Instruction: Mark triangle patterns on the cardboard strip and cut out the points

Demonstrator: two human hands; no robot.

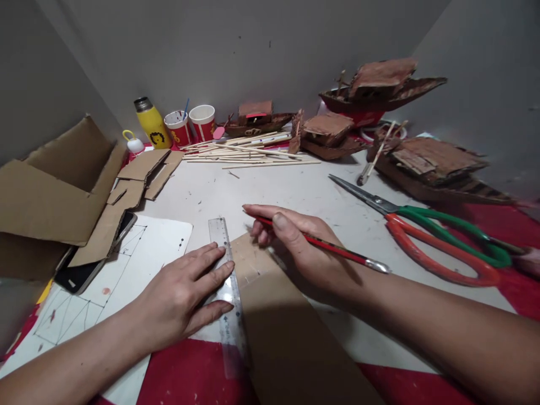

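Note:
My left hand lies flat with its fingers spread, pressing on a clear plastic ruler. The ruler runs along the left edge of a brown cardboard piece, which has faint pencil lines near its far end. In my right hand is a red and black pencil, gripped between thumb and fingers above the cardboard. Its tip is largely hidden behind my fingers. Left of my left hand, a paper sheet with a line drawing lies partly under a phone and cardboard scraps.
Large scissors with red and green handles lie to the right. Cardboard boats stand along the back and right. Behind are wooden sticks, paper cups and a yellow bottle. A cardboard box stands left.

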